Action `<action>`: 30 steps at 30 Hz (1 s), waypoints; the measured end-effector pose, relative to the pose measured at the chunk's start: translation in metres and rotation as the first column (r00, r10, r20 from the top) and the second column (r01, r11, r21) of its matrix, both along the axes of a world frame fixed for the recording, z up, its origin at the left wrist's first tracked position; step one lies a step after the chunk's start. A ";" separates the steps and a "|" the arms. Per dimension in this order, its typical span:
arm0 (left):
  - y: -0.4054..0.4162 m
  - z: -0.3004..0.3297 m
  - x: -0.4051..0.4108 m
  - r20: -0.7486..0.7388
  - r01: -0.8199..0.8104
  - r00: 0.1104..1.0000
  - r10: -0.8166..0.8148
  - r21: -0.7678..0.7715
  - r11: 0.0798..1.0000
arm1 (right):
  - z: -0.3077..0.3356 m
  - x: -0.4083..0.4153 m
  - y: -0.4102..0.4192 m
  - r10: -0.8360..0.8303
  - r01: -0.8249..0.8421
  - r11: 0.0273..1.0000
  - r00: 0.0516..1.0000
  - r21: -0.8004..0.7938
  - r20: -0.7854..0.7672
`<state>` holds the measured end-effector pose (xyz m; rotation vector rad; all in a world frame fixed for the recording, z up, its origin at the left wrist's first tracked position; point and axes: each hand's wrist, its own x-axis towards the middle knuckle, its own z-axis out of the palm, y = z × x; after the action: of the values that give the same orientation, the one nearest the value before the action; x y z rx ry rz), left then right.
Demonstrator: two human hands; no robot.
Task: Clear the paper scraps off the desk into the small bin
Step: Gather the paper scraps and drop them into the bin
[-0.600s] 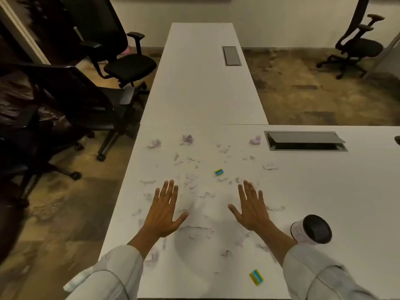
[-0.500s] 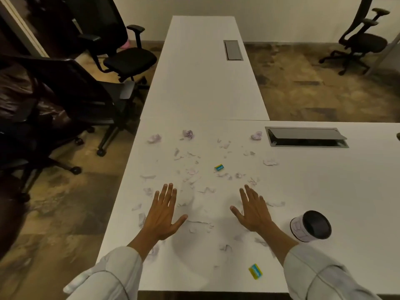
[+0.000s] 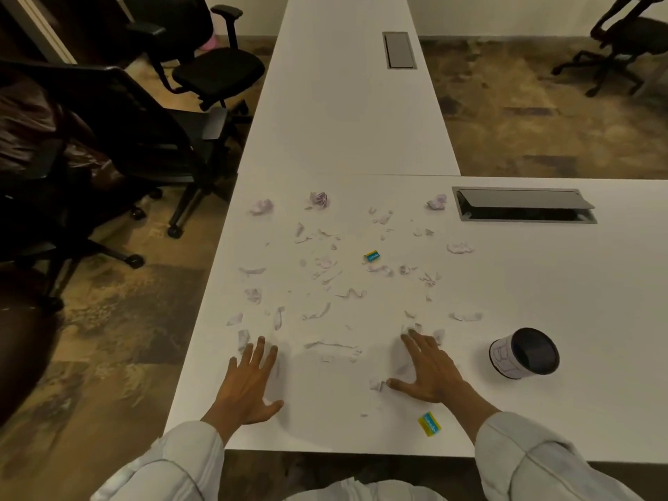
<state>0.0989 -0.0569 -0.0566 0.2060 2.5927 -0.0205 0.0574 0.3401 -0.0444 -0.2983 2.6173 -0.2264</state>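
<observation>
Two hands flat near front edge of counter [image 3: 542, 283], fingers spread, holding nothing: left hand [image 3: 249, 385], right hand [image 3: 430, 374] | small bin [image 3: 524, 352] on its side toward right edge | paper scraps [image 3: 325, 263] strewn mid-counter, toward far left corner | office chair [image 3: 202, 66] beyond left edge
</observation>
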 end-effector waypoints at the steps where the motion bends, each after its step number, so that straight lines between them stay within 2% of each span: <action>1: -0.001 0.000 0.003 0.026 0.006 1.000 -0.006 -0.012 1.000 | -0.002 0.003 -0.005 0.016 -0.016 1.000 1.000 -0.010 -0.016; 5: 0.002 0.000 0.007 0.079 0.007 0.997 -0.006 -0.018 1.000 | -0.015 0.012 -0.025 0.061 -0.063 0.998 0.996 -0.021 -0.067; 11: 0.010 -0.007 0.007 -0.070 0.066 0.996 -0.064 0.023 0.998 | -0.038 0.024 -0.042 0.067 -0.089 0.992 0.974 -0.090 -0.218; 14: 0.009 -0.011 0.008 -0.133 0.109 0.986 -0.104 0.036 0.993 | -0.044 0.022 -0.040 0.096 -0.111 0.993 0.954 -0.039 -0.283; 17: 0.010 -0.013 0.008 -0.175 0.121 0.978 -0.111 0.050 0.991 | -0.040 0.017 -0.039 0.092 -0.103 0.994 0.960 -0.029 -0.263; 19: 0.012 -0.013 0.006 -0.192 0.111 0.977 -0.095 0.073 0.991 | -0.042 0.013 -0.038 0.033 -0.047 0.997 0.976 -0.062 -0.217; 25: 0.044 0.009 -0.014 -0.255 0.123 0.963 -0.091 0.109 0.986 | -0.043 0.001 -0.027 -0.253 0.178 0.942 0.933 -0.285 -0.255; 30: 0.104 0.036 -0.037 -0.286 0.134 0.957 -0.036 0.331 0.934 | -0.005 0.001 -0.014 -0.408 0.198 0.843 0.842 -0.500 -0.353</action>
<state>0.0617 0.0468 -0.0206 0.4757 2.8477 0.4093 0.0588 0.3261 -0.0496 -0.0682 3.0394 -0.9972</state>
